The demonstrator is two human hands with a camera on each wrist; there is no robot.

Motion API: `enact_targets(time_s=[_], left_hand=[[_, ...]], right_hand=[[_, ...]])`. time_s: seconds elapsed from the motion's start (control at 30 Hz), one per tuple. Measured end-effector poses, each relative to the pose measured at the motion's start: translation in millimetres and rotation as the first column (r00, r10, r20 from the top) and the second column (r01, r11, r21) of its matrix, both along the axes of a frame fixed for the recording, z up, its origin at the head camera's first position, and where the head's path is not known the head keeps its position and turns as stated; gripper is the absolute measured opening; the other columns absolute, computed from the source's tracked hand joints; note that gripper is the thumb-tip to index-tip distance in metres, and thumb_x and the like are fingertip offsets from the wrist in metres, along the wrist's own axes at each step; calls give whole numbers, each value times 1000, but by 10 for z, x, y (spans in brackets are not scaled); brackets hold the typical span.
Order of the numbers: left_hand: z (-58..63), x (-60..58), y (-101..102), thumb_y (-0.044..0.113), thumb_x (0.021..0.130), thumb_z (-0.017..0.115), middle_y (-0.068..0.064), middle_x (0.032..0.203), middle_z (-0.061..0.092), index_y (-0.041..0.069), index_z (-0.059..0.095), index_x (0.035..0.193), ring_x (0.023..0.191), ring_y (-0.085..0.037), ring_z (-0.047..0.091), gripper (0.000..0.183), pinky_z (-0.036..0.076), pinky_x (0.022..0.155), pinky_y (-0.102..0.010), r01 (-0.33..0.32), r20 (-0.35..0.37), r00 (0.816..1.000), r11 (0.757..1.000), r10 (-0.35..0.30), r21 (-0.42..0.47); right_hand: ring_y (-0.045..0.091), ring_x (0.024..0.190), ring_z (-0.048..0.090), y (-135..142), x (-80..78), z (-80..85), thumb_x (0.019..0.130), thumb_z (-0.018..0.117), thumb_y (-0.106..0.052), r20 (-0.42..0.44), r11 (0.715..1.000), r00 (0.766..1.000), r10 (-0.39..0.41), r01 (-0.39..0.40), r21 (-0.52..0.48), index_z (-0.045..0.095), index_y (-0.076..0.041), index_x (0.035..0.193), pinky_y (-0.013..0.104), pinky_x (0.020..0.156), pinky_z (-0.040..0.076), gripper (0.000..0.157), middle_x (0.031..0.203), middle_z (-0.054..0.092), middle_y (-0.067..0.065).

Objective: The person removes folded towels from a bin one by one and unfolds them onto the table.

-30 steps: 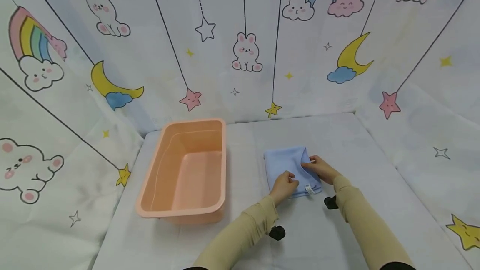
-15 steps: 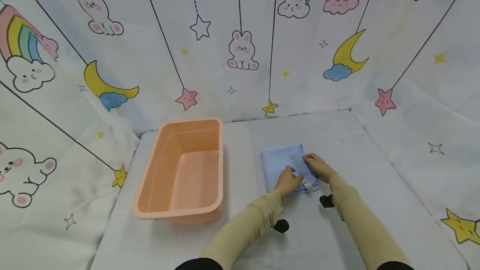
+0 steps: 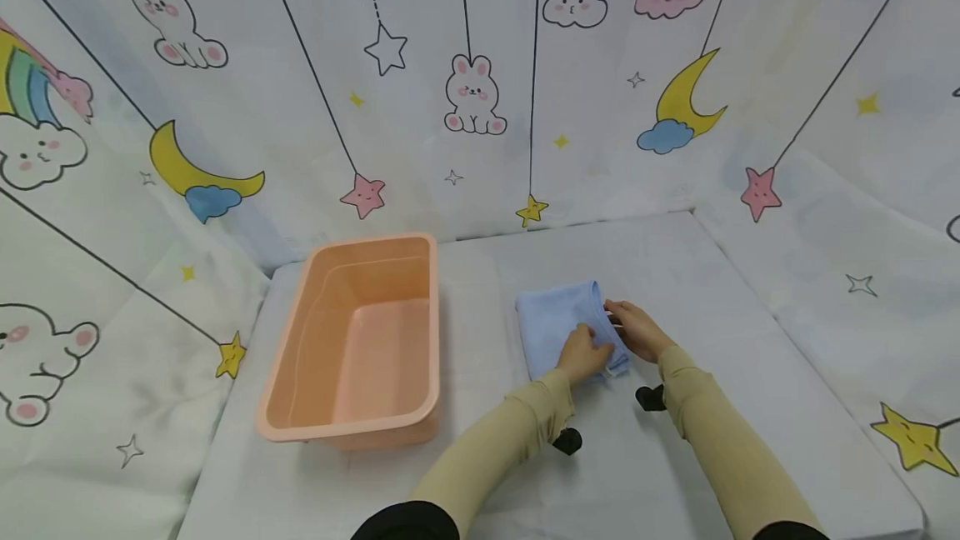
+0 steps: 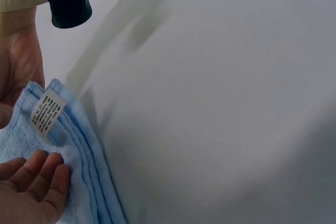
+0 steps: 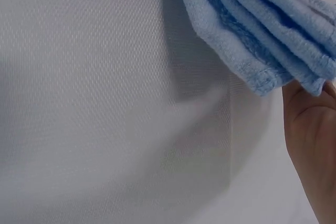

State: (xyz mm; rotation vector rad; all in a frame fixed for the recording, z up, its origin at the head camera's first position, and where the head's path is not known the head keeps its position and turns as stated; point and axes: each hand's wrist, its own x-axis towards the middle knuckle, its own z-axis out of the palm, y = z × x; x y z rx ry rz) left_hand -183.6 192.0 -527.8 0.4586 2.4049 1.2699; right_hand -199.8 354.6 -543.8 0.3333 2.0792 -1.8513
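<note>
A light blue folded towel (image 3: 551,323) lies on the white table, its right edge raised and curved. My right hand (image 3: 636,330) holds that raised edge from the right side. My left hand (image 3: 583,354) rests with loosely bent fingers on the near right part of the towel. In the left wrist view, a white printed tag (image 4: 47,111) hangs by the stacked folds, and the left fingers (image 4: 44,179) lie against the cloth below it. The right wrist view shows the layered edges of the towel (image 5: 252,35) close up.
A peach plastic basin (image 3: 438,340) stands on the table (image 3: 480,473) to the left of the towel. White cloth walls with printed bunnies, moons and stars enclose the table at the back and sides. Black wrist cameras hang below both cuffs.
My left hand has slid right across the towel, toward its tag. The towel's right edge has curled up more at my right hand. The head view has shifted slightly.
</note>
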Motion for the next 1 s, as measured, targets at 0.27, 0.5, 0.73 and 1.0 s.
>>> enact_targets(time_s=[0.27, 0.5, 0.73, 1.0], left_hand=[[12, -32, 127, 43, 86, 60, -22, 121, 53, -4, 38, 126, 109, -31, 57, 65, 49, 91, -39, -106, 21, 994, 990, 108, -90], [5, -76, 244, 46, 82, 61, -21, 121, 52, -1, 33, 130, 106, -31, 58, 73, 50, 88, -39, -156, 48, 985, 978, 164, -139], [1, -112, 198, 37, 84, 60, -17, 112, 57, 2, 40, 121, 96, -26, 59, 54, 50, 81, -36, -138, 68, 987, 984, 146, -112], [-46, -146, 36, 25, 86, 58, -21, 121, 58, -1, 45, 125, 106, -28, 59, 48, 50, 87, -37, -111, 85, 990, 993, 113, -33]], right_hand=[[8, 91, 42, 50, 31, -56, 92, 38, -58, -103, 996, 994, 34, -43, -81, 34, 1, 132, 19, 73, 40, 71, 105, 43, 1], [4, 76, 44, 9, 27, 43, 98, 30, -49, -6, 999, 1000, -20, 20, -35, 28, 2, 135, 15, 63, 41, 63, 98, 42, 0], [0, 68, 48, -24, 67, 130, 99, 28, -48, 17, 997, 1000, -23, 24, -79, 28, 1, 134, 15, 62, 43, 60, 92, 49, -5], [26, 127, 37, 16, 16, -67, 99, 34, -44, 26, 1000, 1000, -16, 16, -8, 17, 6, 142, 38, 108, 34, 68, 142, 28, 24]])
